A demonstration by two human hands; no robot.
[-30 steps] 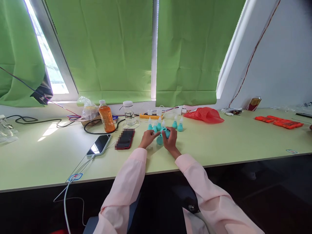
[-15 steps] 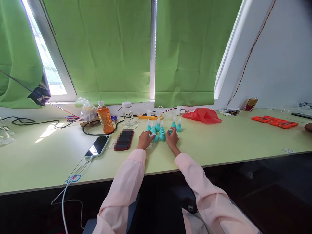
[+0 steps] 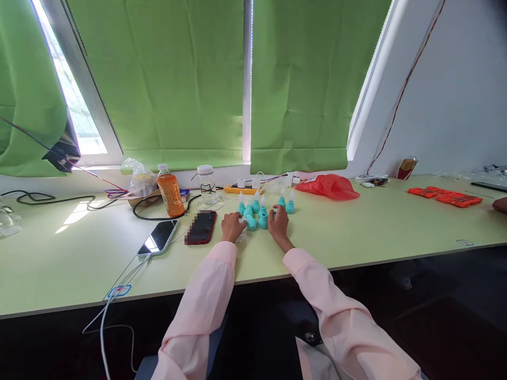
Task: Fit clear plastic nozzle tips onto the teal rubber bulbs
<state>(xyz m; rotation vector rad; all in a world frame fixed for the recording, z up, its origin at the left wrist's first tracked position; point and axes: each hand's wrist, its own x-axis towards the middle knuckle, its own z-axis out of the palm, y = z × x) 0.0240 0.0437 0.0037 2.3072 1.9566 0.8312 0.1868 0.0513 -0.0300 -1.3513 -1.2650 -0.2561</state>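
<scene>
Several small teal squeeze bulbs (image 3: 263,220) stand in a cluster on the table, some topped with clear pointed nozzles (image 3: 291,196). At the left of the cluster, my left hand (image 3: 233,227) has its fingers curled down over small clear plastic pieces (image 3: 242,235); what its fingertips pinch is hidden. My right hand (image 3: 279,224) is closed around another teal bulb at the cluster's right side, mostly covered by the fingers. An open-mouthed bulb stands between the hands, and beside it a teal bulb (image 3: 251,224) lies tipped near my left fingertips.
Left of my hands lie a dark red-edged phone (image 3: 201,227) and a charging phone (image 3: 158,237). An orange drink bottle (image 3: 171,191), a clear jar (image 3: 206,184) and a yellow power strip (image 3: 240,190) stand behind. A red plastic bag (image 3: 328,187) and orange packs (image 3: 446,196) lie rightward.
My left hand has drawn slightly left, off the nearest bulb, which now shows more fully. The right hand has lifted a little, its fingers still around a bulb.
</scene>
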